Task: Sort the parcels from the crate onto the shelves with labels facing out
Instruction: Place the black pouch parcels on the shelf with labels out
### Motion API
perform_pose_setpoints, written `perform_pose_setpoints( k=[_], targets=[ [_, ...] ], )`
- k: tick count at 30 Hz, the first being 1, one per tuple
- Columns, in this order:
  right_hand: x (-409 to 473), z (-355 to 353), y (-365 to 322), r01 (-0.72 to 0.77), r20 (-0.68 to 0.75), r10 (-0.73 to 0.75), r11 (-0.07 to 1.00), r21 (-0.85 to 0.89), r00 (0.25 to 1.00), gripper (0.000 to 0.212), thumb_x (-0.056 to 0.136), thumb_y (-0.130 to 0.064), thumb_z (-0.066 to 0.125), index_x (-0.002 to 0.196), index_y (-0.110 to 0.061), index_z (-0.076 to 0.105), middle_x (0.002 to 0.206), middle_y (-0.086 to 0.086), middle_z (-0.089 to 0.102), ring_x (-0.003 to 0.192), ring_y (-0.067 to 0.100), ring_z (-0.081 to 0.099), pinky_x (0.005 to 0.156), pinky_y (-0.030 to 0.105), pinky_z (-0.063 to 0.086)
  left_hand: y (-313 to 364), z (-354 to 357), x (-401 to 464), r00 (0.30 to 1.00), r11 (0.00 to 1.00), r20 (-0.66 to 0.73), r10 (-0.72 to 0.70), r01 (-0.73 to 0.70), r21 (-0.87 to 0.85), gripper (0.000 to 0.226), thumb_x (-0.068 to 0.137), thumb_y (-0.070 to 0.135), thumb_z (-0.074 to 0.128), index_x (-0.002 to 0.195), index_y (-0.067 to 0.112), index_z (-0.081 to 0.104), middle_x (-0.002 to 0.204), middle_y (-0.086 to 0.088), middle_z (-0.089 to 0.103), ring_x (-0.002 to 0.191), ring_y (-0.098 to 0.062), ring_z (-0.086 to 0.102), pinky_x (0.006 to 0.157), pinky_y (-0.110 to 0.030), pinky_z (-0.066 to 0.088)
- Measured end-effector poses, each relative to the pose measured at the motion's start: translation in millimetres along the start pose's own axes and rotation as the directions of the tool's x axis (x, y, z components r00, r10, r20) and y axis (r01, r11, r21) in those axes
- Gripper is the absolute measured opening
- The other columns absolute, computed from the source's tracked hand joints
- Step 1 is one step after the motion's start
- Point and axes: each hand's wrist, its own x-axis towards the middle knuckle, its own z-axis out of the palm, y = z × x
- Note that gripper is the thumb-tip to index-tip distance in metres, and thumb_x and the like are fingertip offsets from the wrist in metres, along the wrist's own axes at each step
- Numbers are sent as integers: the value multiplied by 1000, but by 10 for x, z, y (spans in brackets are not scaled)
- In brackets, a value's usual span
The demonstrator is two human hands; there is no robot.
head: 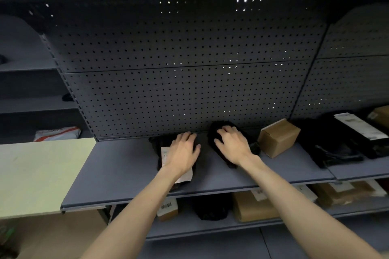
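head view, surroundings: grey metal shelf [130, 174] across mid-frame, pegboard back panel [179, 69] behind it. Pale green table [37, 174] at left, butting the shelf's left end.
right of the hands: small cardboard box [279, 137] on the shelf, turned at an angle, just beside the right parcel. Further right, black bags with a long white label [361, 125]; brown box [382, 114] at the frame edge.
lower shelf [189, 227]: barcode-labelled box [167, 209], a black bag [211, 206], brown padded parcels [252, 206].
far left: white and red mailer [56, 133] on a neighbouring shelf.
left parcel [161, 154]: black bag flat on the shelf, centre frame; long axis runs front to back. White label faces up, partly covered by the wrist.
left hand [183, 151]: lies palm down on the left parcel, fingers spread and fairly straight, grip apart.
right parcel [221, 132]: black bag, far end touching the pegboard; long axis slants from upper left to lower right. No label showing.
right hand [232, 145]: on top of the right parcel, fingers curled over its far end, grip clamped on it.
in the way: both forearms cross the shelf's front edge and hide part of the lower shelf.
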Motion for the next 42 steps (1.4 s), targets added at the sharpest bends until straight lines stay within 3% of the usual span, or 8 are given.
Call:
perform_pose_setpoints(
  k=[10, 20, 25, 30, 33, 35, 39, 42],
  targets=[
    [-248, -204, 871, -146, 8, 146, 989, -25, 989, 41, 99, -37, 47, 131, -13, 55, 131, 12, 53, 122, 32, 47, 98, 41, 44, 872, 275, 268, 985, 980, 98, 142, -154, 124, 55, 103, 44, 39, 152, 19, 38, 158, -4, 36, 143, -25, 33, 112, -40, 33],
    [-337, -34, 1088, -134, 208, 127, 991, 19, 970, 49, 103, -40, 38, 138, -6, 43, 131, 17, 54, 121, 35, 50, 94, 42, 44, 1028, 534, 209, 958, 983, 242, 154, -172, 55, 56, 107, 42, 33, 157, 19, 29, 166, 3, 22, 152, -20, 18, 120, -42, 22],
    [-299, 22, 1099, -218, 180, 179, 949, 228, 967, 51, 105, -42, 30, 137, -4, 43, 133, 20, 51, 123, 39, 49, 97, 45, 44, 907, 531, 124, 982, 995, 165, 96, -96, -7, 50, 106, 43, 35, 150, 19, 42, 161, 2, 33, 147, -20, 31, 117, -37, 31],
    [-188, 162, 1074, -351, 295, 236, 824, 444, 926, 54, 105, -47, 25, 124, -6, 54, 123, 18, 58, 119, 37, 53, 94, 42, 44, 769, 491, 17, 992, 987, 112, -56, 72, -144, 50, 106, 45, 37, 144, 14, 49, 149, -4, 49, 137, -22, 45, 112, -33, 37],
    [-121, 244, 1001, -460, 416, 250, 701, 545, 874, 64, 103, -52, 30, 144, -5, 42, 144, 15, 48, 134, 33, 43, 106, 39, 37, 721, 455, -45, 982, 956, 136, -133, 164, -245, 56, 105, 49, 36, 148, 13, 46, 150, -8, 50, 138, -24, 45, 113, -35, 37],
    [-93, 284, 935, -507, 449, 260, 605, 615, 855, 66, 101, -52, 39, 147, -5, 39, 147, 14, 45, 136, 31, 42, 110, 38, 36, 723, 445, -83, 970, 926, 178, -166, 216, -311, 62, 104, 54, 36, 151, 14, 42, 154, -8, 45, 142, -23, 40, 117, -34, 32],
    [-186, 331, 863, -429, 333, 273, 499, 753, 903, 49, 94, -40, 60, 130, -7, 55, 123, 10, 65, 113, 23, 61, 97, 38, 50, 798, 504, -142, 955, 849, 182, -233, 291, -440, 68, 101, 60, 36, 156, 21, 33, 157, -5, 42, 145, -20, 37, 117, -27, 29],
    [-323, 281, 899, -347, 219, 290, 531, 773, 932, 49, 88, -42, 67, 126, -12, 59, 116, 5, 66, 107, 20, 63, 90, 35, 53, 1006, 553, -172, 956, 784, 191, -224, 293, -547, 63, 102, 58, 37, 159, 40, 14, 151, -4, 49, 138, -24, 47, 106, -23, 34]
  ],
)
